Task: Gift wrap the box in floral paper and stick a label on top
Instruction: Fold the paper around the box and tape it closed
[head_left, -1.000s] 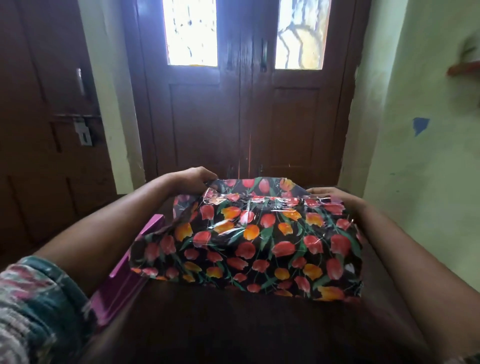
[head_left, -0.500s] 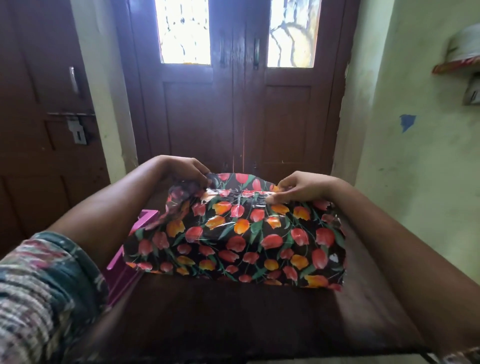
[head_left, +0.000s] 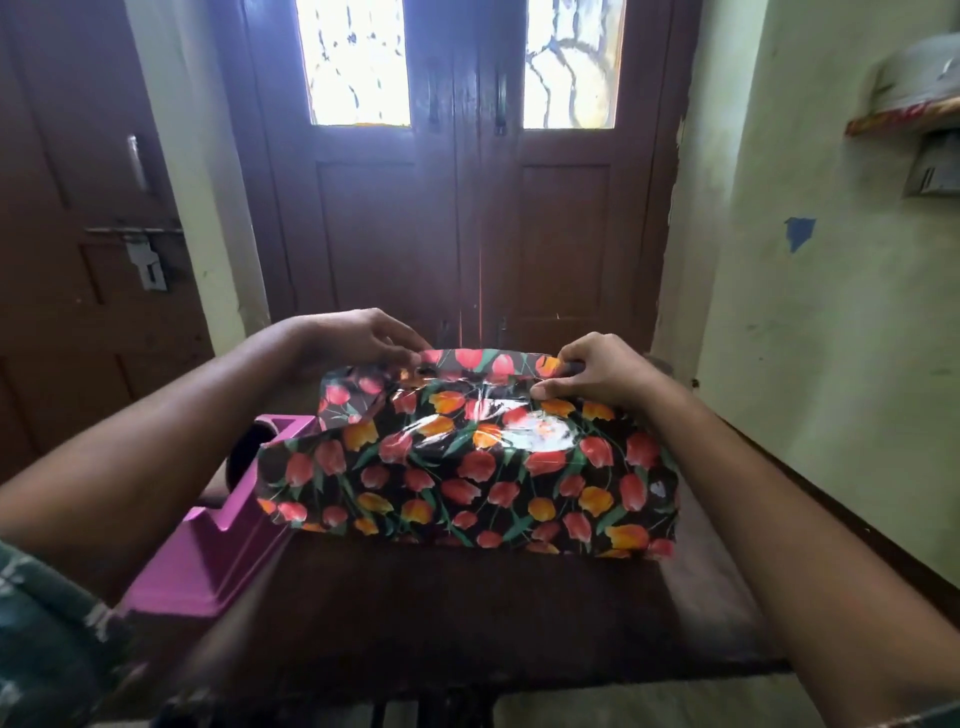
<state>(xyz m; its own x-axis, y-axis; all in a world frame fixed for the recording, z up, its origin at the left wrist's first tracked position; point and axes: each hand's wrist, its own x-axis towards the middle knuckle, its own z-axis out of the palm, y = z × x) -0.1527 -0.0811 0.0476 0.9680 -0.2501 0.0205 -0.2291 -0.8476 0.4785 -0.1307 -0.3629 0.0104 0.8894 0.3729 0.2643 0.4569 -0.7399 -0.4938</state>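
A box covered in glossy black floral paper with red and orange tulips lies on a dark wooden table. The box itself is hidden under the paper. At the far top edge a flap of the paper stands up. My left hand pinches the flap's left end. My right hand pinches its right end, thumb pressing onto the top of the parcel. No label is in view.
A pink tape dispenser stands on the table just left of the parcel, touching its left end. Dark double doors are right behind the table. A pale green wall runs along the right side.
My right hand slid from the parcel's far right corner to the top flap and gripped it. My left hand shifted inward along the flap. The flap now stands more upright.
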